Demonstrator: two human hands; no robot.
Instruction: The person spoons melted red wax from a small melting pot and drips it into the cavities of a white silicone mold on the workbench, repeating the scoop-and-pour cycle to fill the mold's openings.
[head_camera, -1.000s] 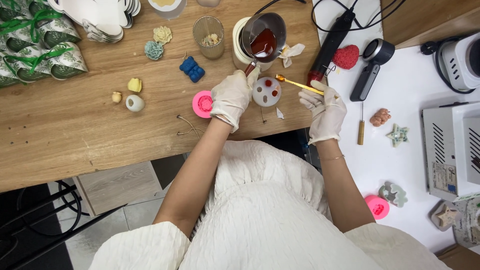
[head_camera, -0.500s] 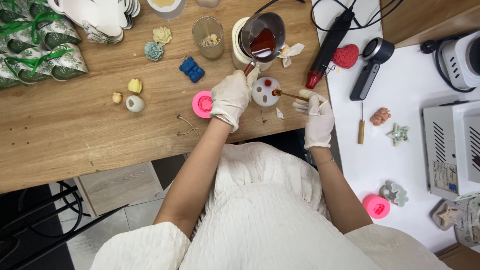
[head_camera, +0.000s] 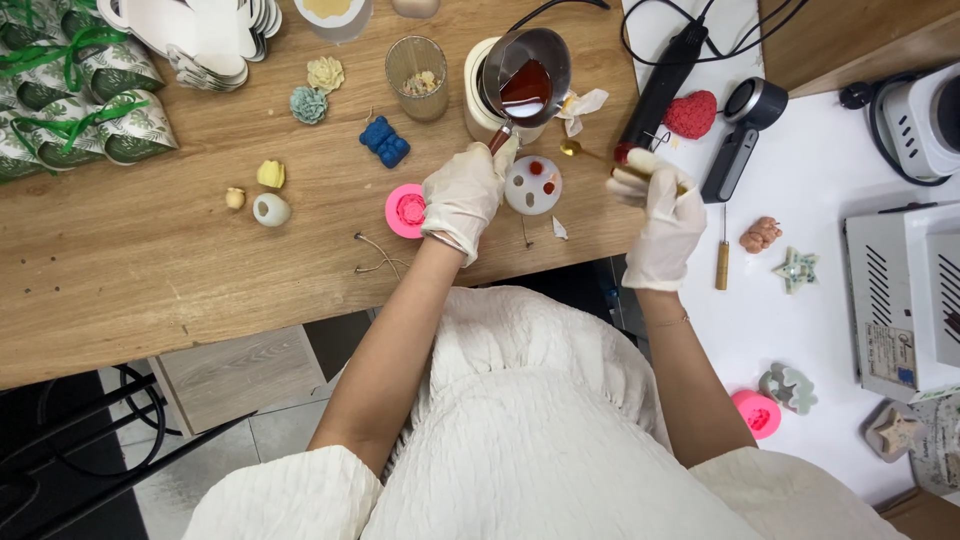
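Wax, dark red, sits in the little pot at the far side. The left hand grips the pot's handle. Just right of it lies the round white mould (some red already inside). The right hand, pinching a gold spoon, has moved right, off the mould, making room for pouring.

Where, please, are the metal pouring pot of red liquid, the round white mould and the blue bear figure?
Metal pouring pot (head_camera: 525, 75): head view, on the red liquid inside the pot.
Round white mould (head_camera: 533, 186): head view, on the middle of its top face.
Blue bear figure (head_camera: 385, 141): head view, on its body.
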